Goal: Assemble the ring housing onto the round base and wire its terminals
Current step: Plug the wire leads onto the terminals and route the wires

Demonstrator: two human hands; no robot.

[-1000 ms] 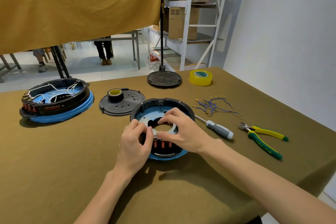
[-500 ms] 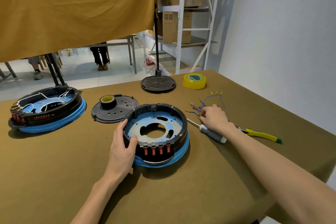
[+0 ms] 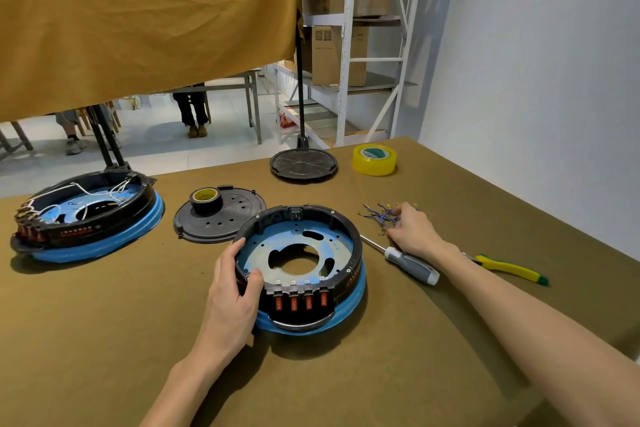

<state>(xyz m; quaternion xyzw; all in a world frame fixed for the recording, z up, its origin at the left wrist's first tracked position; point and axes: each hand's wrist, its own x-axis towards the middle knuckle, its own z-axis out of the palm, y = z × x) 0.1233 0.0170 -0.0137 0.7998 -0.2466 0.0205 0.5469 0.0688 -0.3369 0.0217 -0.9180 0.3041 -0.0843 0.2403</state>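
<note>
Broadly, the olive cloth-covered worktop [image 3: 104, 340] carries everything, and near its middle sits the round base [image 3: 349, 302], a blue-rimmed disc with a pale perforated metal plate inside. Seated on it is the ring housing [image 3: 349, 236], a stiff black plastic hoop with a row of red rocker switches on its near side; it looks rigid and fairly light, best steadied by its rim rather than by the switch block. The left hand [image 3: 230, 298] does just that, fingers curled over the near-left wall and thumb pressed inside. To the right, just past a grey-handled screwdriver [image 3: 408, 263], the right hand [image 3: 412, 232] has its fingertips curled into the bundle of wires [image 3: 377, 215]; whether one is actually pinched cannot be told. These thin purple leads with small metal terminals look limp and tangle-prone, likely easiest picked singly by the insulation.
</note>
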